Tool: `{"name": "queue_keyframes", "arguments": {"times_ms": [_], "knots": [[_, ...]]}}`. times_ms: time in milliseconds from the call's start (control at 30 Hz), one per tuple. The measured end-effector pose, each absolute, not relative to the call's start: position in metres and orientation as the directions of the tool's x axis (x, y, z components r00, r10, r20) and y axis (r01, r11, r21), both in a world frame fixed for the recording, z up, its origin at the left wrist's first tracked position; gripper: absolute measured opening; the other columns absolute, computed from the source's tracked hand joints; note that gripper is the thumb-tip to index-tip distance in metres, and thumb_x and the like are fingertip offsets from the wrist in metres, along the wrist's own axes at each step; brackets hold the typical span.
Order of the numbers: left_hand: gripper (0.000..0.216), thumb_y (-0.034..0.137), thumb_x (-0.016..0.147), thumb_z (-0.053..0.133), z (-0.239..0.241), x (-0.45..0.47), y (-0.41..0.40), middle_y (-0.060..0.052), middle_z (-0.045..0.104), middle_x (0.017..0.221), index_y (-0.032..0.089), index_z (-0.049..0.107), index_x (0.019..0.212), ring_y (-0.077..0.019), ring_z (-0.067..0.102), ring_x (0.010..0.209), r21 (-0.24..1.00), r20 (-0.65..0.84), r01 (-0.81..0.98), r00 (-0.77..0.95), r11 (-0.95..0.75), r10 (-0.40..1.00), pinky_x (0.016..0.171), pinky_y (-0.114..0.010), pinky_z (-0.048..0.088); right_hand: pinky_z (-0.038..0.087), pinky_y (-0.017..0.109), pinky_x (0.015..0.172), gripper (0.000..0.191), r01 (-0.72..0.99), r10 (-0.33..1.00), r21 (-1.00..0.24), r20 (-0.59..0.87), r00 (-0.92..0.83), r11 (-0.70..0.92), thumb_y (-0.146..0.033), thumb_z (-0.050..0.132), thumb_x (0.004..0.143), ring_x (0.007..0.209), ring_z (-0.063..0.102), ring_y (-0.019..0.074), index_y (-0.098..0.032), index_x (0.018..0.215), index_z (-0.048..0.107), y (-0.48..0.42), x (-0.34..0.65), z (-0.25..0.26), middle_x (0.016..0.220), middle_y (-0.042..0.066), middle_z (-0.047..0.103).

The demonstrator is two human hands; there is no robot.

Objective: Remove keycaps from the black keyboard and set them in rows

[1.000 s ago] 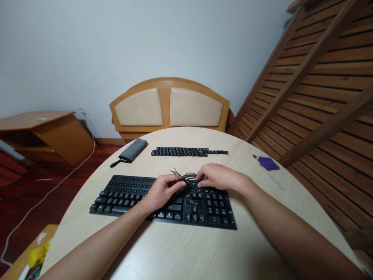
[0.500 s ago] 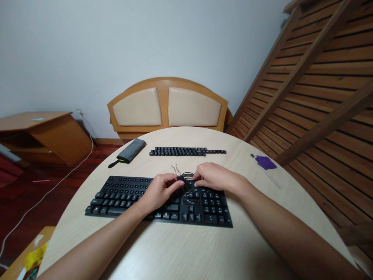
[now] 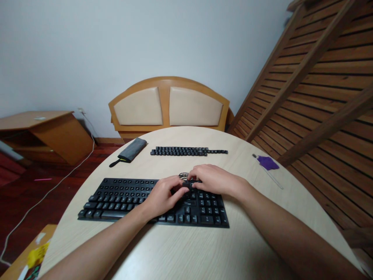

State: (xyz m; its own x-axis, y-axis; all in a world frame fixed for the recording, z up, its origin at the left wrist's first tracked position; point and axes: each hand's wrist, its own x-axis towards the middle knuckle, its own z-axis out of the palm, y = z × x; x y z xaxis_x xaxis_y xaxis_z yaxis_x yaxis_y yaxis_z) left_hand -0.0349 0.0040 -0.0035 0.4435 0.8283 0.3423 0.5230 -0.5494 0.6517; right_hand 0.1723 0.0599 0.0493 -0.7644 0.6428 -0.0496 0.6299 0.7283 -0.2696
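A black full-size keyboard (image 3: 116, 213) lies slightly askew on the table. Several upper-row switches on its left show without keycaps, while the lower rows have theirs. My left hand (image 3: 163, 196) is closed over the keyboard's right-centre part, thumb and forefinger pinched on a keycap puller with a dark body, mostly hidden. Thin pale wires and dark loops (image 3: 183, 176) show just beyond the fingertips. My right hand (image 3: 214, 179) meets the left from the other side, its curled fingers closed near the keyboard's back edge; what they grip is hidden.
Removed black keycaps (image 3: 180, 151) sit in neat rows farther back on the round table (image 3: 186, 252). A grey pouch (image 3: 132, 149) lies at left. At right are a purple cloth (image 3: 268, 163) and a thin pale-handled brush (image 3: 272, 178). A wooden headboard (image 3: 169, 103) stands behind.
The keyboard has shifted a little left and turned slightly. The puller's wire prongs, plain beside my left fingers before, are now mostly covered. My right hand has moved slightly left, closer to the left.
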Motion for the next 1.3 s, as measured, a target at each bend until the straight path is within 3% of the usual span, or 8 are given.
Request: {"name": "queue_keyframes", "arguments": {"times_ms": [200, 500, 867, 1100, 1300], "knots": [[0.021, 0.03, 0.095, 0.053, 0.0, -0.036, 0.002, -0.005, 0.067, 0.083, 0.018, 0.067, 0.086, -0.0172, 0.06, 0.077, 0.645, 0.36, 0.47, 0.509, -0.603, 0.782, 0.074, -0.029, 0.045, 0.039, 0.025, 0.065, 0.012, 0.507, 0.52, -0.412, -0.09, -0.85, 0.757, -0.02, 0.063, 0.08, 0.075, 0.062, 0.017, -0.02, 0.09, 0.069, 0.052, 0.171, 0.062, 0.086, 0.003, 0.071], [0.023, 0.03, 0.094, 0.053, 0.002, -0.035, 0.004, -0.005, 0.068, 0.077, 0.016, 0.068, 0.083, -0.0179, 0.059, 0.071, 0.708, 0.332, 0.487, 0.411, -0.512, 0.849, 0.069, -0.029, 0.046, 0.035, 0.026, 0.058, 0.023, 0.567, 0.551, -0.325, -0.15, -0.821, 0.757, -0.039, 0.072, 0.077, 0.07, 0.062, 0.0189, -0.018, 0.087, 0.069, 0.049, 0.162, 0.049, 0.079, 0.004, 0.07], [0.026, 0.034, 0.093, 0.054, -0.004, -0.035, 0.007, -0.004, 0.068, 0.075, 0.016, 0.064, 0.079, -0.0165, 0.06, 0.071, 0.827, 0.259, 0.385, 0.386, -0.41, 0.885, 0.067, -0.027, 0.046, 0.032, 0.025, 0.053, 0.022, 0.591, 0.581, -0.357, -0.148, -0.8, 0.723, -0.04, 0.069, 0.078, 0.061, 0.059, 0.016, -0.018, 0.079, 0.069, 0.05, 0.156, 0.047, 0.071, 0.003, 0.068], [0.033, 0.046, 0.09, 0.057, -0.006, -0.036, 0.015, -0.002, 0.066, 0.067, 0.016, 0.059, 0.076, -0.0149, 0.061, 0.062, 0.951, 0.139, 0.231, 0.269, -0.204, 0.953, 0.062, -0.026, 0.047, 0.037, 0.021, 0.057, 0.013, 0.569, 0.607, -0.529, -0.122, -0.785, 0.629, -0.022, 0.067, 0.073, 0.064, 0.059, 0.0126, -0.018, 0.085, 0.069, 0.057, 0.16, 0.042, 0.076, -0.001, 0.069], [0.034, 0.048, 0.086, 0.061, -0.01, -0.038, 0.02, -0.001, 0.067, 0.067, 0.017, 0.056, 0.075, -0.015, 0.063, 0.063, 0.962, 0.167, 0.195, 0.128, -0.19, 0.978, 0.062, -0.026, 0.049, 0.044, 0.023, 0.062, 0.021, 0.477, 0.633, -0.675, -0.018, -0.774, 0.563, -0.023, 0.067, 0.077, 0.069, 0.061, 0.0139, -0.016, 0.097, 0.067, 0.066, 0.16, 0.032, 0.082, 0.003, 0.068]]}}
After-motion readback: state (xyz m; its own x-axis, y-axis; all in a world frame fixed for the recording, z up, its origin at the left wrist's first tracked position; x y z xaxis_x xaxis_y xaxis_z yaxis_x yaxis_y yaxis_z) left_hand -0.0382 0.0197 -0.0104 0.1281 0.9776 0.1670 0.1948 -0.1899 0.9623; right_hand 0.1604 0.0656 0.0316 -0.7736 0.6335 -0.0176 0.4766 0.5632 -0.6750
